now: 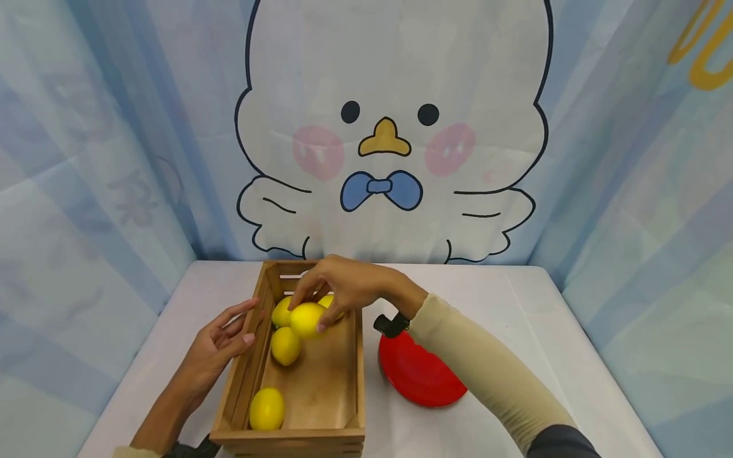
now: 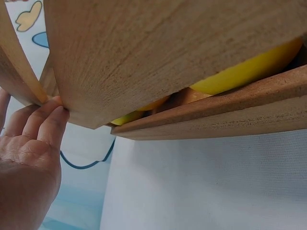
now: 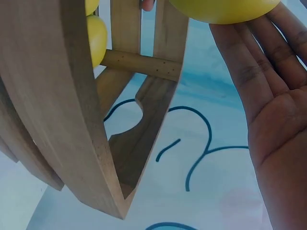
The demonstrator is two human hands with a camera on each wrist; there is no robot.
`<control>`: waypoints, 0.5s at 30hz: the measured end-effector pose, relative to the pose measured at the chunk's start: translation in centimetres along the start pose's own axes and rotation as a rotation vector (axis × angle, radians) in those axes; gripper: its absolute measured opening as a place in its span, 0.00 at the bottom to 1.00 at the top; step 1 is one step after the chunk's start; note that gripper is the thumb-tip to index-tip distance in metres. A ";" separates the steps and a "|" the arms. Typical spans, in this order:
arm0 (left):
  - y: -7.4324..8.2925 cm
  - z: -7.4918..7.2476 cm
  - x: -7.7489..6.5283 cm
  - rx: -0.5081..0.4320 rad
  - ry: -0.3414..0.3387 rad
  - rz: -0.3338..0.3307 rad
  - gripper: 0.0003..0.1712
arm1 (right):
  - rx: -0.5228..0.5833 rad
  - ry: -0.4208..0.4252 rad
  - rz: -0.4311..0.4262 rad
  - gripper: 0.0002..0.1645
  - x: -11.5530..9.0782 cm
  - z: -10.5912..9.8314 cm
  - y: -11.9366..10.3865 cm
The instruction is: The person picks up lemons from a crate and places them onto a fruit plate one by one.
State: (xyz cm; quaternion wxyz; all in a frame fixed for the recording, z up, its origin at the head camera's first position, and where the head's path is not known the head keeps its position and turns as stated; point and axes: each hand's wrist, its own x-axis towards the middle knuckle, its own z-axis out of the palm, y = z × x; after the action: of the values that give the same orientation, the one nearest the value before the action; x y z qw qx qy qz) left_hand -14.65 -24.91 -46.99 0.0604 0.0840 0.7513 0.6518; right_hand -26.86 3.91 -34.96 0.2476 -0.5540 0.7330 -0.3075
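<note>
My right hand (image 1: pixel 350 284) pinches a yellow lemon (image 1: pixel 306 320) between thumb and fingers, over the back half of a wooden slatted crate (image 1: pixel 362 369). In the right wrist view that lemon (image 3: pixel 225 10) lies against the fingertips, above the crate's rim. Along the crate's left side, my left hand (image 1: pixel 213 350) touches the top edge with fairly straight fingers; the left wrist view shows its fingertips (image 2: pixel 53 120) at the wood. More lemons lie inside: one (image 1: pixel 286 347) just below the held one, others behind it partly hidden, and one (image 1: pixel 266 409) in the front left corner.
A red plate (image 1: pixel 420 378) lies on the white table (image 1: pixel 504 331) right of the crate, partly covered by my right forearm. Curtains with a cartoon bird (image 1: pixel 383 76) close off the back and both sides.
</note>
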 end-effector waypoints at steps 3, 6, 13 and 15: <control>0.0 0.1 0.0 0.001 0.000 -0.001 0.35 | 0.040 0.013 -0.009 0.28 -0.6 0.0 -0.1; 0.1 0.1 -0.1 0.006 0.004 -0.005 0.34 | 0.078 0.029 -0.021 0.29 -1.2 -0.1 0.0; 0.0 0.1 0.0 0.003 0.001 0.003 0.34 | 0.105 0.089 -0.044 0.29 -2.5 -0.4 0.3; 0.0 0.0 0.0 0.002 -0.001 0.009 0.34 | 0.102 0.103 -0.046 0.29 -2.8 -0.4 0.4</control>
State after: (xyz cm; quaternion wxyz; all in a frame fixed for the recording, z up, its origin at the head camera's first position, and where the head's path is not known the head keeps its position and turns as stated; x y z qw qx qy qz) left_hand -14.62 -24.88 -46.98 0.0576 0.0877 0.7515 0.6513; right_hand -26.61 6.75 -34.91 0.2301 -0.5410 0.7151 -0.3781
